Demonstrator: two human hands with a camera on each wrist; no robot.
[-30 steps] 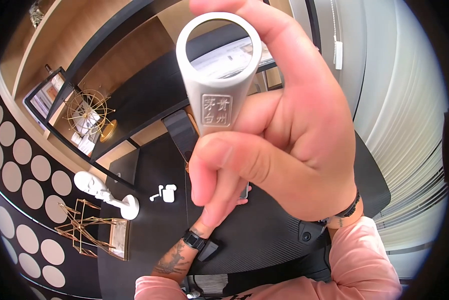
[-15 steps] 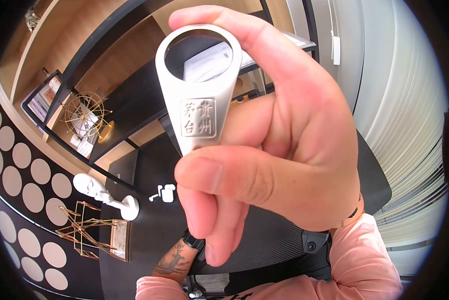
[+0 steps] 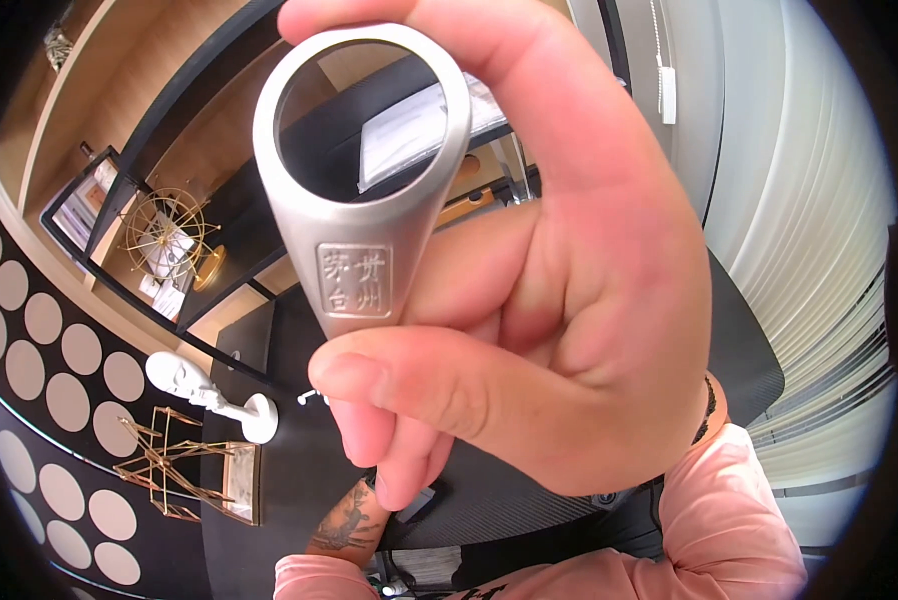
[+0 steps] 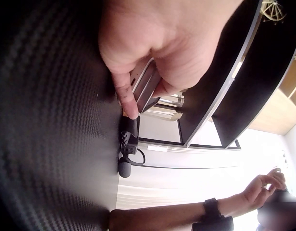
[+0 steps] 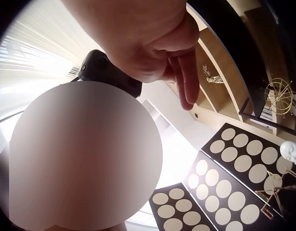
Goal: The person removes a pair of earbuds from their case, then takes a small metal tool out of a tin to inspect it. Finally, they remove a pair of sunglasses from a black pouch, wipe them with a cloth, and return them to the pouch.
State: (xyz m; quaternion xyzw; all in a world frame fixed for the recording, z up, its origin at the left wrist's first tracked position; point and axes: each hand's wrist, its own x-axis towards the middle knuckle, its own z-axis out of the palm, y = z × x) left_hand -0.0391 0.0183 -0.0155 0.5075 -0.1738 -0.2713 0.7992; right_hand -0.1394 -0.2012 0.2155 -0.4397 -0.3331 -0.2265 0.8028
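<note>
My right hand [image 3: 569, 280], raised close to the head camera, pinches a silver ring-headed tool [image 3: 357, 235] by its narrow end. The thumb lies across the front, and the index finger curves over the top of the ring. Square stamped characters show below the round opening, through which the shelf is visible. In the right wrist view the tool is hidden behind the hand [image 5: 157, 48]. Low over the desk, my left hand [image 4: 157, 38] grips a slim, flat, phone-like thing [image 4: 149, 86] between fingers and thumb. The right hand hides the left in the head view; its tattooed forearm [image 3: 349, 522] shows.
On the black desk [image 3: 529, 500] stand a white head sculpture [image 3: 181, 378] and a gold geometric ornament [image 3: 169, 460]. A black shelf unit holds a gold wire globe [image 3: 167, 235]. Behind the left hand lies a small black device [image 4: 126, 139]. White blinds [image 3: 809, 250] hang at right.
My right hand has brought the silver tool left and closer to the camera, so it looks larger. It now covers the white earbuds' case and the left wrist.
</note>
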